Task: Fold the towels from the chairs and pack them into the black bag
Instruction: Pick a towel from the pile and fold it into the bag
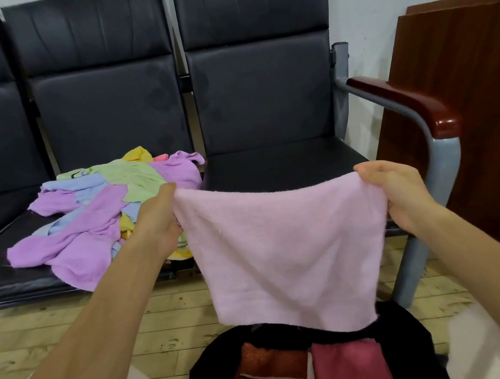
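I hold the pink towel up by its top corners — left hand and right hand pinching it taut, probably to square it for folding — directly above the open black bag; unfolded towels wait on the chair.

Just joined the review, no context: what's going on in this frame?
A person is holding a pink towel stretched out in the air, the left hand pinching one top corner and the right hand the other. It hangs above the open black bag on the floor, which already holds a few folded reddish towels. A pile of unfolded purple, green, blue and yellow towels waits on the middle chair seat. The pink towel looks partway through folding, not yet packed.
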A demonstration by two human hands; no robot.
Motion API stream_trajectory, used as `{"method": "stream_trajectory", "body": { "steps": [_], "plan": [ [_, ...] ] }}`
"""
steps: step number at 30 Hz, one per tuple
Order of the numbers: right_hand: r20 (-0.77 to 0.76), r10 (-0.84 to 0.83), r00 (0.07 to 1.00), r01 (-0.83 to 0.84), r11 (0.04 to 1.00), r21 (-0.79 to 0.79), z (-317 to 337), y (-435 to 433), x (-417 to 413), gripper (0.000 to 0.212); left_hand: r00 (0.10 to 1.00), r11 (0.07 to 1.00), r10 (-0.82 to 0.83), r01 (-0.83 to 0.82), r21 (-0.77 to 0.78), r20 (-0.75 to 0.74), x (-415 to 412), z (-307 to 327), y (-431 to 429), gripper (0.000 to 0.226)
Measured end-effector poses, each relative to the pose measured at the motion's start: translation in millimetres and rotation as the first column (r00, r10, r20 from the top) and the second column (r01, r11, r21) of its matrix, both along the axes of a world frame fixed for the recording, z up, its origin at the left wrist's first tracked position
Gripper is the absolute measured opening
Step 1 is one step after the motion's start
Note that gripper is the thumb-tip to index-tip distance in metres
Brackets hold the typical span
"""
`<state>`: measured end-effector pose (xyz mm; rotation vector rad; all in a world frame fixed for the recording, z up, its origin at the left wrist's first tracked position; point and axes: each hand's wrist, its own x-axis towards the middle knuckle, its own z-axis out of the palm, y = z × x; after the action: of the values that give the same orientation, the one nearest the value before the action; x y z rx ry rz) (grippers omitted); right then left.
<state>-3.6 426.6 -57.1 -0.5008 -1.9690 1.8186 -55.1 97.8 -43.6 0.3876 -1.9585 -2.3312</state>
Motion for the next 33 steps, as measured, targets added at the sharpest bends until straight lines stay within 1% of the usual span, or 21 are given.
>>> {"method": "stream_trajectory", "body": {
  "steps": [1, 2, 3, 4, 6, 7, 9, 10, 11, 13, 14, 17, 21, 23, 26, 28, 30, 33],
  "plan": [
    [-0.012, 0.011, 1.0, -0.01, 0.998, 0.064, -1.1, -1.2, -0.1, 0.014, 0.998, 0.988, -0.057, 0.057, 0.141, 0.0, 1.9, 1.3, -1.6, 0.014],
    [-0.019, 0.02, 1.0, -0.018, 0.993, 0.113, -1.8, -2.8, -0.2, 0.012, 0.994, 0.957, -0.105, 0.104, 0.27, -0.009, 4.2, 3.1, -2.0, 0.015],
    [-0.022, 0.026, 0.999, -0.023, 0.99, 0.143, -2.3, -3.9, -0.2, 0.012, 0.992, 0.922, -0.129, 0.125, 0.366, -0.013, 5.9, 4.4, -2.9, 0.018],
    [-0.021, 0.03, 0.999, -0.026, 0.988, 0.154, -2.8, -5.1, -0.6, 0.011, 0.991, 0.897, -0.134, 0.131, 0.423, -0.021, 6.9, 5.5, -3.2, 0.02],
    [-0.014, 0.042, 0.999, -0.039, 0.988, 0.148, -3.9, -7.9, -0.3, 0.012, 0.989, 0.882, -0.134, 0.148, 0.448, -0.063, 7.9, 5.4, -3.7, 0.023],
    [-0.011, 0.053, 0.999, -0.05, 0.989, 0.137, -4.4, -8.9, 0.3, 0.013, 0.986, 0.89, -0.139, 0.163, 0.425, -0.087, 7.4, 4.3, -3.9, 0.028],
    [-0.018, 0.069, 0.997, -0.067, 0.992, 0.105, -3.8, -9.8, 1.4, 0.013, 0.982, 0.945, -0.143, 0.172, 0.279, -0.12, 4.9, -0.7, -3.4, 0.037],
    [-0.028, 0.079, 0.996, -0.076, 0.992, 0.099, -2.4, -10.8, 2.1, 0.014, 0.984, 0.973, -0.114, 0.138, 0.183, -0.135, 5.0, -2.5, -2.9, 0.035],
    [-0.043, 0.092, 0.995, -0.087, 0.991, 0.103, -0.3, -11.9, 3.0, 0.015, 0.985, 0.993, -0.066, 0.081, 0.091, -0.162, 7.0, -3.3, -1.3, 0.027],
    [-0.071, 0.091, 0.993, -0.082, 0.99, 0.113, 1.8, -13.1, 4.6, 0.017, 0.972, 0.996, -0.006, -0.015, -0.087, -0.233, 12.0, -0.3, 4.8, 0.013],
    [-0.08, 0.078, 0.994, -0.068, 0.991, 0.119, 2.2, -14.9, 5.2, 0.017, 0.964, 0.99, 0.002, -0.039, -0.136, -0.265, 13.7, 0.5, 7.4, 0.013],
    [-0.092, 0.047, 0.995, -0.036, 0.992, 0.119, 4.1, -20.4, 6.6, 0.019, 0.953, 0.975, 0.005, -0.073, -0.212, -0.301, 18.1, 0.7, 6.7, 0.018],
    [-0.111, 0.008, 0.994, -0.005, 0.999, 0.035, 18.7, -22.3, 5.7, 0.027, 0.961, 0.97, -0.03, -0.038, -0.24, -0.274, 17.1, 9.0, 2.8, 0.015],
    [-0.157, -0.048, 0.986, 0.048, 0.999, -0.003, 35.8, -19.8, 4.9, 0.027, 0.961, 0.967, -0.028, -0.043, -0.25, -0.274, 17.4, 29.6, 1.9, 0.018],
    [-0.23, -0.103, 0.968, 0.094, 0.994, -0.052, 71.2, -13.7, 5.8, 0.019, 0.954, 0.97, -0.024, -0.05, -0.237, -0.3, 19.2, 67.4, -0.7, 0.015],
    [-0.256, -0.126, 0.958, 0.127, 0.992, -0.013, 95.1, -7.2, 7.3, 0.019, 0.944, 0.961, -0.012, -0.081, -0.266, -0.331, 21.2, 91.5, -2.0, 0.02],
    [-0.279, -0.123, 0.952, 0.143, 0.988, 0.052, 116.0, -1.4, 10.6, 0.02, 0.93, 0.933, -0.015, -0.119, -0.34, -0.366, 23.7, 112.6, -2.8, 0.018],
    [-0.306, -0.119, 0.945, 0.158, 0.982, 0.104, 140.2, 4.8, 16.5, 0.021, 0.92, 0.889, -0.02, -0.163, -0.427, -0.392, 20.8, 136.5, -10.6, 0.02]
  ]
}}
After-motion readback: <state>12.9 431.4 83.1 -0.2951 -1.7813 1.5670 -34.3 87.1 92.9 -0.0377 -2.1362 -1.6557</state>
